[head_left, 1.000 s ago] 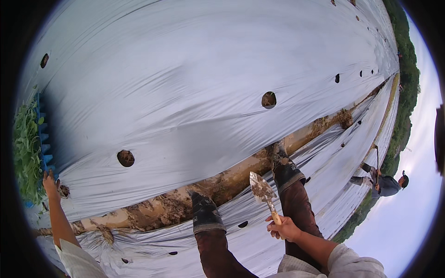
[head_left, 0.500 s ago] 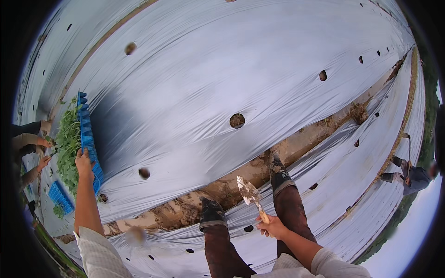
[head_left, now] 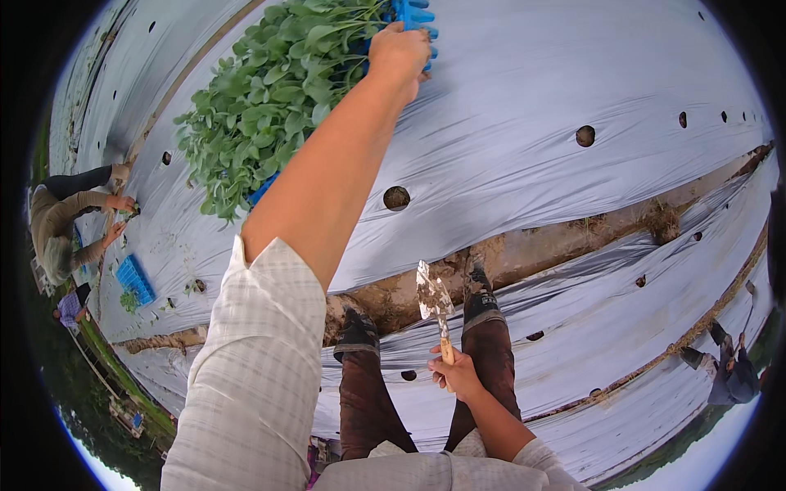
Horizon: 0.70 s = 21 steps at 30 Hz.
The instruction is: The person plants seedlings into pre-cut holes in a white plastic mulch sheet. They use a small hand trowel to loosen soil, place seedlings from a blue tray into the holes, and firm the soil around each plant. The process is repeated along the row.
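Observation:
My left hand [head_left: 401, 56] is stretched far out and closed on the edge of a blue seedling tray [head_left: 416, 13]. Dense green seedlings [head_left: 270, 94] fill the tray, which is tilted on its side, and my forearm covers part of it. Low in front of my right leg, my right hand [head_left: 458, 375] grips the wooden handle of a hand trowel [head_left: 434, 296]. Mud is smeared over the trowel's metal blade, which points away from me. A round planting hole [head_left: 396, 198] lies in the plastic sheet between the tray and my boots.
Silvery plastic mulch [head_left: 508, 90] with several round holes covers the beds. My boots stand in a muddy furrow [head_left: 565, 244]. At far left a co-worker [head_left: 70, 204] bends over the bed near a second blue tray [head_left: 135, 278]. Another person [head_left: 733, 372] stands at far right.
My left hand has swung the seedling tray from the far left to the upper middle. The trowel in my right hand has shifted slightly left and turned more upright.

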Tool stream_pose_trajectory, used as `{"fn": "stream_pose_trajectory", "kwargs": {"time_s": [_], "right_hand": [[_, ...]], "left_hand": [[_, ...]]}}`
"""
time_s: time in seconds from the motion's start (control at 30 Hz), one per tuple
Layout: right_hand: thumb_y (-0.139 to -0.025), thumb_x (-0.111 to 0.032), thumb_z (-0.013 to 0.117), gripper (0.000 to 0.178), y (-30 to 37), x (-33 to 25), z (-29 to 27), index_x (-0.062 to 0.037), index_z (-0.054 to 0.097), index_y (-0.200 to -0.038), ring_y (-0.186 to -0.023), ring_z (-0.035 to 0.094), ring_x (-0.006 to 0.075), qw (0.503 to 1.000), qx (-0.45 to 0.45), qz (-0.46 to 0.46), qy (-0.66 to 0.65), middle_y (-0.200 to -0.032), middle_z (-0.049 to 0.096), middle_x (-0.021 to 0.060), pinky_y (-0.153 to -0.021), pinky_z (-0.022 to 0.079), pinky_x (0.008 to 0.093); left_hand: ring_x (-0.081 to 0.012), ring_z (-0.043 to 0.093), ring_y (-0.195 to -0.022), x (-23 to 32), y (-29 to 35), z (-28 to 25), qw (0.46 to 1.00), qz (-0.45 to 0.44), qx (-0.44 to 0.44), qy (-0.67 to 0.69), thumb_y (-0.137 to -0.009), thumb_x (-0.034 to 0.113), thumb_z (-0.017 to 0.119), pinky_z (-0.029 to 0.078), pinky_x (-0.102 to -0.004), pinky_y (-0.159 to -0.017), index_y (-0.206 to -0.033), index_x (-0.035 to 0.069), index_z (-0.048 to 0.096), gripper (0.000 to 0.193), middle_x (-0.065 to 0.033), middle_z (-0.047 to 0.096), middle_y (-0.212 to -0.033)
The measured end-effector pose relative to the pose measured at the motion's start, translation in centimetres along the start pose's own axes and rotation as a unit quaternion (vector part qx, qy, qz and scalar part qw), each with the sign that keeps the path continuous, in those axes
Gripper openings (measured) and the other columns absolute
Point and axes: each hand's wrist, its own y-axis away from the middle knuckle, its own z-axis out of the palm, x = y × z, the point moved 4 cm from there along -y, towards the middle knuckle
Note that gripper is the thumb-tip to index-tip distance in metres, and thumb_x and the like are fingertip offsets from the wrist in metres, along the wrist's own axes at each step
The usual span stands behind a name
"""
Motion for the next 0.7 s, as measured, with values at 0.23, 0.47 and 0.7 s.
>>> {"fn": "stream_pose_trajectory", "kwargs": {"time_s": [0.23,0.47,0.7], "right_hand": [[-0.08,-0.003,0.062,0.029,0.7,-3.0,-0.7,-0.0034,0.05,-0.106,-0.047,0.051,0.0099,0.996,0.037,-0.027,-0.071,-0.071,0.056,0.0056,-0.037,0.039,0.0218],[-0.079,0.001,0.06,0.037,-1.7,-7.2,-1.0,-0.0029,0.044,-0.112,-0.05,0.051,0.0093,0.972,0.122,-0.125,0.154,-0.074,0.053,0.0042,-0.041,0.041,0.022],[-0.081,-0.011,0.059,0.051,-4.6,-4.3,8.2,-0.0024,0.037,-0.127,-0.089,0.059,0.0336,0.696,-0.032,-0.314,0.645,-0.108,0.054,0.022,-0.074,0.049,0.0375]], "left_hand": [[-0.0236,0.048,-0.104,-3.0,6.3,7.4,0.959,0.215,-0.169,0.079,-0.075,0.016,0.067,0.047,-0.0347,-0.075,-0.119,0.003,0.044,0.051,-0.0131,0.05,-0.114],[-0.0207,0.041,-0.114,-27.3,26.5,-7.3,0.918,-0.372,-0.017,0.133,-0.075,0.019,0.07,0.039,-0.0338,-0.089,-0.124,0.005,0.045,0.056,-0.0109,0.048,-0.117],[-0.0186,0.044,-0.113,-33.4,31.3,-10.9,0.872,-0.284,-0.092,0.388,-0.084,0.02,0.06,0.036,-0.0319,-0.094,-0.125,0.007,0.047,0.045,-0.0068,0.046,-0.126]]}}
